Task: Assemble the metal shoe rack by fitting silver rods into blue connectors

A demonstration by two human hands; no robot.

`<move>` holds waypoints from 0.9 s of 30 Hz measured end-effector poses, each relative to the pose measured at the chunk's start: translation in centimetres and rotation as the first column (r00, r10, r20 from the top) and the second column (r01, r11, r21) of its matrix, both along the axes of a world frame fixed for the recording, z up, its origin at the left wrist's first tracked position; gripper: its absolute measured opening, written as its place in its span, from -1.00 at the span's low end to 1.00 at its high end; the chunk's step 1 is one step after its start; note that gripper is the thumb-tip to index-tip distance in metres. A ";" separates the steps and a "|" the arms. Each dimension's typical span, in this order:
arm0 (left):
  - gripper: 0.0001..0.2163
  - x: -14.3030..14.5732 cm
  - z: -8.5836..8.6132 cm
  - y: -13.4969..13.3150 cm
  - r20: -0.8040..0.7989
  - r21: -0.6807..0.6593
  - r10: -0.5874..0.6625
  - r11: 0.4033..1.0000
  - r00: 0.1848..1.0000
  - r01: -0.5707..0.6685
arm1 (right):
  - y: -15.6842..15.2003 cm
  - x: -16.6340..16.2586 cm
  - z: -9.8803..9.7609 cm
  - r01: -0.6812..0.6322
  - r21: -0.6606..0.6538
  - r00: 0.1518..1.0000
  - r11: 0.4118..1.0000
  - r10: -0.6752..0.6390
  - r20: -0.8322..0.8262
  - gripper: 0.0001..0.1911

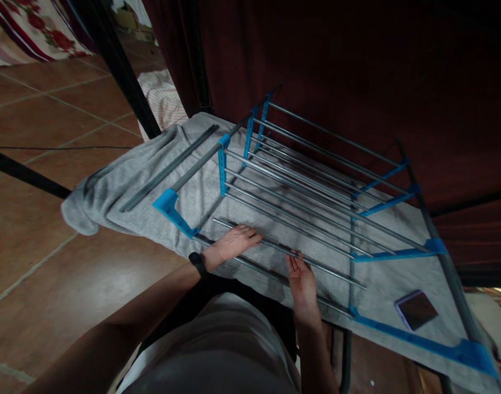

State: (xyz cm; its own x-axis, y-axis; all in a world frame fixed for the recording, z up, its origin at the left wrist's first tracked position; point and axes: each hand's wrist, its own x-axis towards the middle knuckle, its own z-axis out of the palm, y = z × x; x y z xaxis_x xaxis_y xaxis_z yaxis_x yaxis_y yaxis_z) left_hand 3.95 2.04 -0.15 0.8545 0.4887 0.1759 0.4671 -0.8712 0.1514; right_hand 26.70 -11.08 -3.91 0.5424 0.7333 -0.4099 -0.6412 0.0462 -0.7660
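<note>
A thin metal rod runs slantwise above the blanket, loose from the blue plastic brackets. My left hand, with a dark band at its wrist, is closed over it from above near its left end. From below, my right hand grips the middle of the same rod between thumb and fingers, palm turned up. Around and beyond my hands stands a partly built rack of several metal bars joined by blue brackets. Its blue corner piece is left of my left hand.
A grey blanket covers the surface under the rack. Two loose grey tubes lie at its left. A phone rests at the right. Dark metal posts and a dark red curtain stand close by; tiled floor shows left.
</note>
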 end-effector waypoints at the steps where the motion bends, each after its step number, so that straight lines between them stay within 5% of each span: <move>1: -0.74 0.1 0.0 0.0 0.001 0.017 -0.009 1.000 1.000 0.009 | 0.0 0.1 0.0 0.001 -0.005 1.000 1.000 -0.001 -0.009 -0.83; 10: -0.80 0.1 0.0 0.1 -0.029 -0.028 -0.018 0.999 0.999 0.018 | 0.0 0.2 0.0 -0.015 -0.001 0.999 1.000 0.015 -0.045 -0.88; 27: -0.64 -0.2 -2.5 2.0 0.050 -0.158 0.025 0.987 0.998 -0.016 | 0.3 -0.2 0.6 -0.001 0.066 0.986 0.998 0.012 -0.165 -0.88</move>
